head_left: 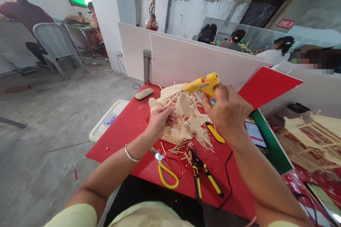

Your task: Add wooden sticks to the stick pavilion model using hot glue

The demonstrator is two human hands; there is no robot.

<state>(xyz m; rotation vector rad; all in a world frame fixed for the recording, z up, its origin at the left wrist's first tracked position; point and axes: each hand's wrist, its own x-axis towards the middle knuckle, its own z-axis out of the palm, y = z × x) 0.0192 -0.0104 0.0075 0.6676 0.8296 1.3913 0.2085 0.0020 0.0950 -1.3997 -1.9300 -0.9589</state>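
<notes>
My right hand point(227, 110) is wrapped round the handle of a yellow hot glue gun point(201, 84). The gun is tilted, its nozzle pointing left at the top of a model built of thin wooden sticks point(182, 106). At the model's near left side is my left hand point(163, 120), its thumb and forefinger pinched together. Whatever lies between those fingertips is too small to make out. Cut sticks point(204, 136) lie loose on the near right side of the model. The model stands on a red board point(119, 140).
Scissors point(167, 170), black-and-yellow pliers point(204, 173) and a yellow-handled tool point(215, 133) lie close in front. A beige mouse point(144, 93) is at the back left. A phone point(255, 133) and another stick structure point(314, 138) are on the right. White partitions point(202, 56) stand behind; people sit beyond.
</notes>
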